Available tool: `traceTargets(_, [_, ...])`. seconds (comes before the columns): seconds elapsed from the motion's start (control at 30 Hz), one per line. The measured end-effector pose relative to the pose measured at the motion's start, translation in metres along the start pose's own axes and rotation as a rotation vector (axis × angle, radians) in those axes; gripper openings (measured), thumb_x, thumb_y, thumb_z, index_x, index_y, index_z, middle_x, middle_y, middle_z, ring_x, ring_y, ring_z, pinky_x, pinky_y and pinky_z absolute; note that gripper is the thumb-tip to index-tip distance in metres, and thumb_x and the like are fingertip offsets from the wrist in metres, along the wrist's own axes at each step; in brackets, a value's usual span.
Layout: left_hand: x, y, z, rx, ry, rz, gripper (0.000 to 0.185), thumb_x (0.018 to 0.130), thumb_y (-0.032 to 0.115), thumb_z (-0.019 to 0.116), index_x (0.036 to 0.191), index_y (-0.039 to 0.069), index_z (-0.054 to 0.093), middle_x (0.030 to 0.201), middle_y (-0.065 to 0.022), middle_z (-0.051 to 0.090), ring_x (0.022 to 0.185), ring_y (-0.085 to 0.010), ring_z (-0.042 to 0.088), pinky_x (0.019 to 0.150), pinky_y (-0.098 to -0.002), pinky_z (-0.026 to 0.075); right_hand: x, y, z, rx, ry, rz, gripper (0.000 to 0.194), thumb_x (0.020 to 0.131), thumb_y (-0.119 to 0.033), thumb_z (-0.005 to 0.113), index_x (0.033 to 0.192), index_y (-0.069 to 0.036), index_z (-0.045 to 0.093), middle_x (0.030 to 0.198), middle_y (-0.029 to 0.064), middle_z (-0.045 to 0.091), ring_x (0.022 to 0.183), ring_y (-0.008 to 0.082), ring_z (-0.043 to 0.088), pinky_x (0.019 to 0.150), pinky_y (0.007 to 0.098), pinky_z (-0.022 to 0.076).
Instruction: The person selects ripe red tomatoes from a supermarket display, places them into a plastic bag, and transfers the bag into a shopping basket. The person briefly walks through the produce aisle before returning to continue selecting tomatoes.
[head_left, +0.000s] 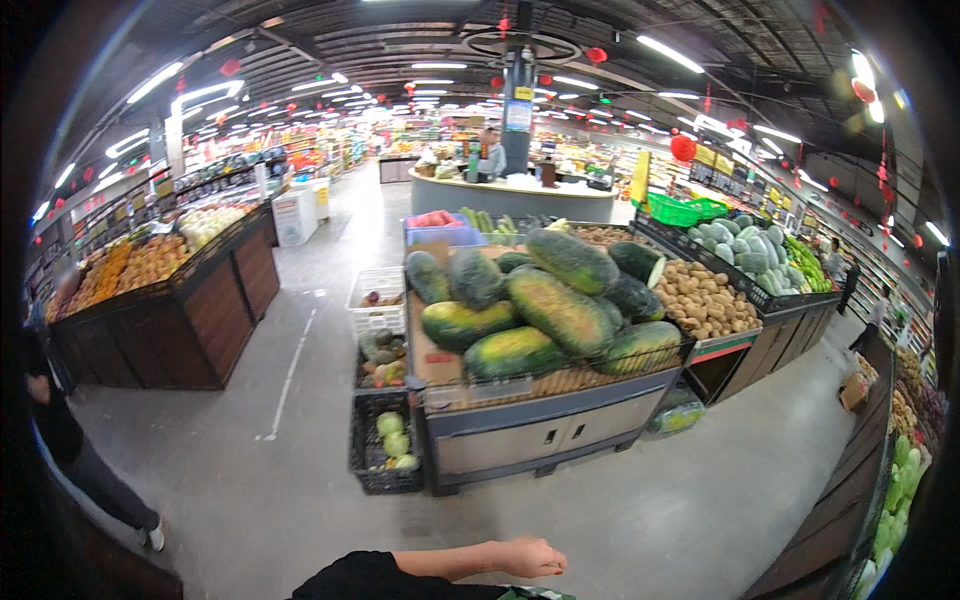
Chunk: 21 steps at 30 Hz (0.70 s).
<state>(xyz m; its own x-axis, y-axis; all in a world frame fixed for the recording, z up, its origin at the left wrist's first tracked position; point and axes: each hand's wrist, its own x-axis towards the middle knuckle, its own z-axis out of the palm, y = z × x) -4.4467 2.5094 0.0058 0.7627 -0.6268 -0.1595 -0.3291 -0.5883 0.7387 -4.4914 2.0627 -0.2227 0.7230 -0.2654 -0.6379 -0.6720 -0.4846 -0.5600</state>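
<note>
My left hand (534, 557) reaches across the bottom of the view from a black sleeve (352, 576), over the floor. Its fingers curl downward and the palm is hidden, so I cannot tell whether it holds anything. Just below it shows a strip of green-and-white checked cloth (534, 593). My right hand is out of view. Ahead stands a produce stand (555, 444) with cabinet doors, piled with large winter melons (559, 311). One dark melon (636, 262) has a pale cut end. The hand is well apart from the stand.
A black crate (386, 480) of round green vegetables stands at the stand's left corner. Potatoes (705, 300) lie to its right. A fruit stand (225, 300) is at left; another produce bin (825, 510) edges the right. A person (82, 442) walks at far left; another (493, 154) stands behind the counter (517, 196).
</note>
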Motion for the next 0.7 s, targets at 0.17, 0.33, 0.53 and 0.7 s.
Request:
traceTargets(0.17, [0.14,-0.016,-0.026,-0.002,0.028,0.175,0.024,0.093,0.027,0.049,0.105,0.009,0.058,0.079,-0.0158,0.064,0.076,-0.0355,0.06,0.066,-0.0447,0.046,0.069,-0.019,-0.047,0.038,0.039,0.114,0.025,0.089,-0.018,0.055,0.077,0.003,0.058,0.058,0.0057,0.055,0.051,0.0121,0.052,0.048,0.0283,0.0438])
traceTargets(0.33, [0.268,-0.002,-0.072,-0.146,0.025,0.234,0.022,0.092,0.027,0.052,0.101,0.008,0.058,0.075,-0.017,0.063,0.071,-0.0371,0.059,0.063,-0.0439,0.046,0.172,-0.089,-0.113,0.195,0.064,0.033,0.023,0.088,-0.017,0.057,0.079,0.004,0.058,0.059,0.0058,0.056,0.053,0.0123,0.053,0.05,0.0286,0.045])
traceTargets(0.53, [0.402,-0.007,-0.126,-0.104,0.058,0.165,0.027,0.092,0.027,0.05,0.111,0.01,0.059,0.089,-0.0173,0.065,0.082,-0.0375,0.061,0.07,-0.0441,0.047,0.284,-0.307,-0.188,0.509,0.106,-0.499,0.022,0.087,-0.017,0.06,0.084,0.004,0.06,0.066,0.0054,0.059,0.061,0.0123,0.055,0.058,0.0277,0.0472])
traceTargets(0.7, [0.553,-0.025,-0.151,0.11,-0.007,0.055,0.029,0.092,0.03,0.052,0.111,0.009,0.061,0.085,-0.0164,0.067,0.08,-0.0344,0.063,0.071,-0.0402,0.048,0.381,-0.43,-0.253,0.416,0.003,-0.926,0.018,0.089,-0.017,0.059,0.094,0.0,0.063,0.076,0.0026,0.064,0.07,0.0089,0.058,0.063,0.0253,0.0473])
